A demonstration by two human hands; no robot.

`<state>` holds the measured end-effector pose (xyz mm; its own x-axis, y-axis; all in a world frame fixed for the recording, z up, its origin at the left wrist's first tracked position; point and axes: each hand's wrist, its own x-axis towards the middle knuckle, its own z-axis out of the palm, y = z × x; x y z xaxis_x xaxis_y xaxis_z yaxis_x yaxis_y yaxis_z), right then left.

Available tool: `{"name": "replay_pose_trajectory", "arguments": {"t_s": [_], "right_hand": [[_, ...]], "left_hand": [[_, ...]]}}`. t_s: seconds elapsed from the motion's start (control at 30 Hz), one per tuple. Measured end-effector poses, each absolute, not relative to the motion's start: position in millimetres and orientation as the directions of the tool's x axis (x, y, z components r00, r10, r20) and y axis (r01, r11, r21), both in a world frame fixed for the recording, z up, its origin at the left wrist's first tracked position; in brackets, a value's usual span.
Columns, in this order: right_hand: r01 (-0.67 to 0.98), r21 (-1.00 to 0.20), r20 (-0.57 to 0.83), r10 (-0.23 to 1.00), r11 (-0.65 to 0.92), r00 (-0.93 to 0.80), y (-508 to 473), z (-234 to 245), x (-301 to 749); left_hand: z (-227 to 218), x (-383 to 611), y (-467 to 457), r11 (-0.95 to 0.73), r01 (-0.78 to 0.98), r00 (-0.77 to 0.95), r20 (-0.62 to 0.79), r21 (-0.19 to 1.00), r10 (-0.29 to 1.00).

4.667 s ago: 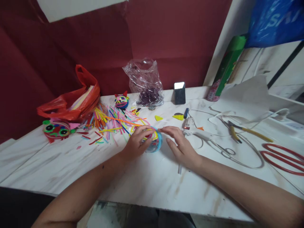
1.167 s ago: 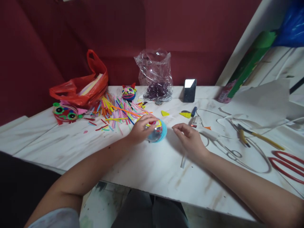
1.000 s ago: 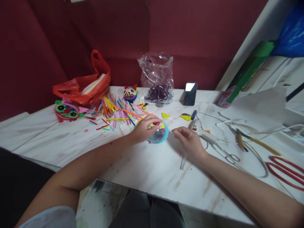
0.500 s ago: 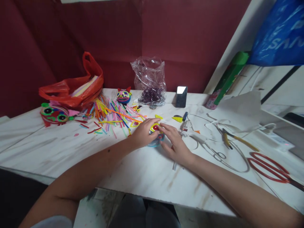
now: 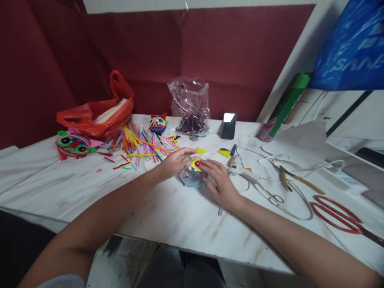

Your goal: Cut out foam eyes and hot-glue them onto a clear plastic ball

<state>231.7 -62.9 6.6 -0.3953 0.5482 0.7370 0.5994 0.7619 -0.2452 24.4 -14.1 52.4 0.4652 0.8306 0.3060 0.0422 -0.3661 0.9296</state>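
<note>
A clear plastic ball (image 5: 189, 179) sits on the table between my hands, with small coloured bits showing through it. A yellow eye piece with a red centre (image 5: 197, 164) lies on its upper side. My right hand (image 5: 220, 180) holds the ball from the right, fingertips at the eye piece and thumb low on the side. My left hand (image 5: 172, 164) curves round the ball's upper left, with its thumb against it; some fingertips are hidden. Just behind lie a yellow triangular piece (image 5: 201, 151) and another yellow piece (image 5: 224, 153).
Coloured fuzzy sticks (image 5: 141, 144), a red bag (image 5: 96, 118) and two decorated balls, one green-eyed (image 5: 73, 145) and one red-eared (image 5: 158, 123), are to the left. A clear bag (image 5: 192, 108) and phone (image 5: 229, 126) stand behind. Glue gun (image 5: 240, 170), pliers (image 5: 286, 178) and red-handled scissors (image 5: 337, 214) lie right.
My left hand has shifted left from the eye piece, uncovering more of the clear ball. My right hand stays on the ball. The view has tilted slightly upward.
</note>
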Motion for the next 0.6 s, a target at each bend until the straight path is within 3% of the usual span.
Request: {"name": "replay_pose_trajectory", "arguments": {"t_s": [0.1,0.27,0.6], "right_hand": [[0.594,-0.265,0.731,0.559,0.76,-0.39,-62.2,5.9,230.5],[0.583,-0.279,0.737,0.559,0.763,-0.38,-60.7,5.5,231.6],[0.548,-0.291,0.806,0.509,0.784,-0.301,-66.4,5.3,237.8]], "left_hand": [[48.7,20.5,-12.9,-0.173,-0.079,0.413,0.19,0.982,0.891],[43.6,20.6,-16.1,-0.03,-0.279,0.404,0.145,0.96,0.903],[25.0,30.0,-32.6,-0.123,-0.289,0.208,0.188,0.949,0.96]]}}
